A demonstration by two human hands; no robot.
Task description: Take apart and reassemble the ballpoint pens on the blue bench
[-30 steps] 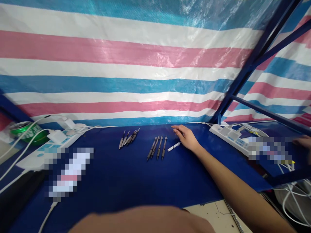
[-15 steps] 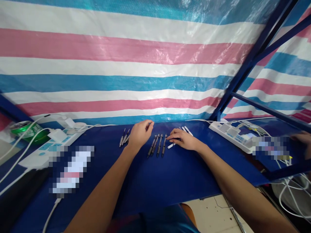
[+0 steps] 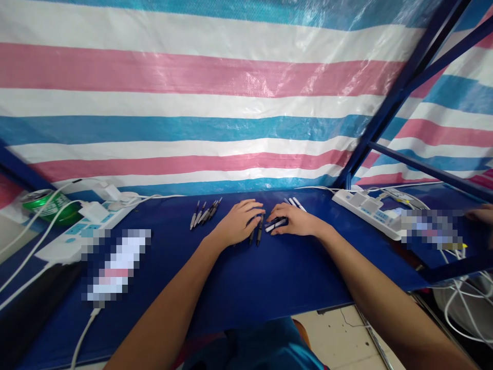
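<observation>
On blue bench top (image 3: 231, 288), L hand (image 3: 239, 222) & R hand (image 3: 296, 220) are held apart but close, w/ dark pens (image 3: 259, 231) seen between them, partly covered by L fingers (image 3: 256, 211). White-&-dark pen pieces (image 3: 276, 224) are touched by R fingertips (image 3: 271, 220); grip can't be told for either hand. More white pens (image 3: 295, 204) are laid just past R hand, dark pen bunch (image 3: 204, 215) left of L hand. L power strip (image 3: 80, 236) & R power strip (image 3: 365, 210) are placed at both sides, w/ green can (image 3: 44, 201) beyond L strip; another person's hand (image 3: 479, 213) is seen at far R edge.
</observation>
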